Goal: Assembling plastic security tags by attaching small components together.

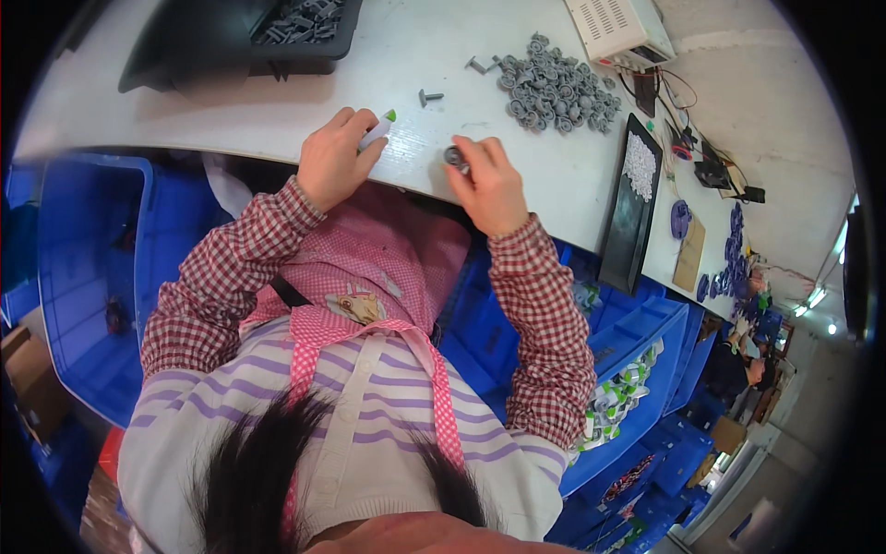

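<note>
Closed around a small white plastic part with a green tip (377,130), my left hand (334,159) is over the front edge of the white table. A short way to its right, my right hand (490,183) pinches a round grey plastic part (453,156) between thumb and fingers. The two held parts are apart. Just beyond my hands, a single grey T-shaped pin (430,97) lies on the tabletop. Farther back to the right is a heap of round grey parts (558,88), with a loose pin (476,65) at its left side.
A black bin (309,57) of grey pieces stands at the far left of the table (277,109). To the right lies a black tray (624,231) with small white pieces. A white boxy device (620,26) with wires stands behind. Blue crates (637,343) surround me below.
</note>
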Demonstrator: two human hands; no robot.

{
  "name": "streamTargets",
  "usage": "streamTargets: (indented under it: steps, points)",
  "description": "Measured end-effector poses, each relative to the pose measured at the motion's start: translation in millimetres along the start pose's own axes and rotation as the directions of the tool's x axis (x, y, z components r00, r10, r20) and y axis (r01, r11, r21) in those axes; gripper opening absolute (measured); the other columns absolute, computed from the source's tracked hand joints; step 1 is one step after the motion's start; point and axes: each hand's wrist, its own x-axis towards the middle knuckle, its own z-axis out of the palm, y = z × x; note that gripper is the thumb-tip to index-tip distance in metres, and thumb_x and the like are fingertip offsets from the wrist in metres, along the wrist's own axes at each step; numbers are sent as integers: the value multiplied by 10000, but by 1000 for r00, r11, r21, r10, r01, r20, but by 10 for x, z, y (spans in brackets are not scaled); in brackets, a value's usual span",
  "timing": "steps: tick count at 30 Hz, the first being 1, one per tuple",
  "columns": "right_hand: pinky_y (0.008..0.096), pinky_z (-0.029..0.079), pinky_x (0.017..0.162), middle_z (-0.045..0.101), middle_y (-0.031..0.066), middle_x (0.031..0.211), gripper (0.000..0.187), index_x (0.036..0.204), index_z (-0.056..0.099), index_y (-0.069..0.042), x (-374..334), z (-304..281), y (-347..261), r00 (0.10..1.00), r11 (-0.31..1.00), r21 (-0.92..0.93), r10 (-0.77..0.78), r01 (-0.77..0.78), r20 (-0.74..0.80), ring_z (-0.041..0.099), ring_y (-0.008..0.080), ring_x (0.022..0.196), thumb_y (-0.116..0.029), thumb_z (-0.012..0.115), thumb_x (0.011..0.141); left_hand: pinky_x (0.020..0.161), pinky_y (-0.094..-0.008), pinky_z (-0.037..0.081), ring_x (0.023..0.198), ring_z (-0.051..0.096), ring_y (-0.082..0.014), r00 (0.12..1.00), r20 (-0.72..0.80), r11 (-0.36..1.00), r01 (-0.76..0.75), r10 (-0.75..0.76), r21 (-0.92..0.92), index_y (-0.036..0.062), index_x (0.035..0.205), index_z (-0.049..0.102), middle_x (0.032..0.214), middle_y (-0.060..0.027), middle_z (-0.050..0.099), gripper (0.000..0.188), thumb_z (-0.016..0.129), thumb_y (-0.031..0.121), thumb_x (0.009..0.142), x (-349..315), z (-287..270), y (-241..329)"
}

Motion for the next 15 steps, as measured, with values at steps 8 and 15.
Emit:
streamTargets:
  steps: [8,15]
  points:
    - [275,463,600,511,74,904,347,1064,569,-33,227,309,-208,983,1000,-4,-24,25,183,544,206,655,-33,633,724,463,-241,395,501,473,-127,950,199,826,307,-239,-473,34,846,521,634,-38,522,127,615,99,791,15,-91,-87]
    - [309,486,596,484,92,893,302,1007,564,-35,329,397,-215,968,998,64,-31,16,247,559,244,658,-47,641,715,413,-173,335,480,439,-61,804,510,452,594,-306,-665,34,811,508,606,-11,503,112,592,101,844,95,-128,-110]
